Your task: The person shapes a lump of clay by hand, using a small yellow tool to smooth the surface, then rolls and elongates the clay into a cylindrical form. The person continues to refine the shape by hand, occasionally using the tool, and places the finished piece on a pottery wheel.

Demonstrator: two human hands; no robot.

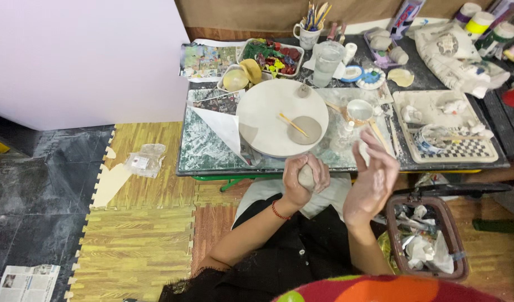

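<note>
Left grip (302, 178) round upright clay lump (307, 177) (vertical).

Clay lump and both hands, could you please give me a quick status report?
Left hand closed around clay lump. Right hand open, clay-smeared, apart from it. Round board ahead holds flat clay disc and stick.

Low table (212, 151) — round board (268, 112), tray (405, 140), glass (327, 64)

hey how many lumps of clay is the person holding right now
2. One grey clay lump is gripped in the left hand, below the round board. A smaller pale piece sits at the fingertips of the open right hand. More may be hidden inside the palms.
</note>
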